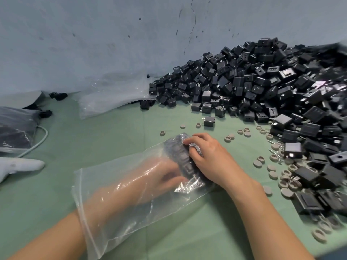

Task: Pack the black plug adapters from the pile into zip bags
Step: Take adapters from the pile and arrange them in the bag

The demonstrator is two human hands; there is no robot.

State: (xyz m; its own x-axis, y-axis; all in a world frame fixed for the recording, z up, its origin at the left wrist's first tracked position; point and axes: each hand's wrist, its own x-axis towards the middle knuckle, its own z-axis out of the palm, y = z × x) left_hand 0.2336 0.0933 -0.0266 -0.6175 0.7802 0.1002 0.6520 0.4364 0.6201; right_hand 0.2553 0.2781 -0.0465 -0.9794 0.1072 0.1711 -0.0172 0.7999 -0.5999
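A clear zip bag [120, 218] lies on the green table, mouth toward me. My left hand [159, 177] is inside it up to the wrist, blurred, its fingers against several black plug adapters [183, 158] packed at the bag's far end. From outside, my right hand [204, 156] presses curled fingers on the plastic over those adapters. A large pile of black plug adapters [262, 87] fills the right and back of the table. One adapter [209, 121] sits alone in front of the pile.
Grey round caps [272, 167] are scattered along the pile's near edge. A stack of empty clear bags [112, 96] leans on the wall at the back. A filled bag [15, 128], a white cable [40, 139] and a white glove [16, 166] lie at the left.
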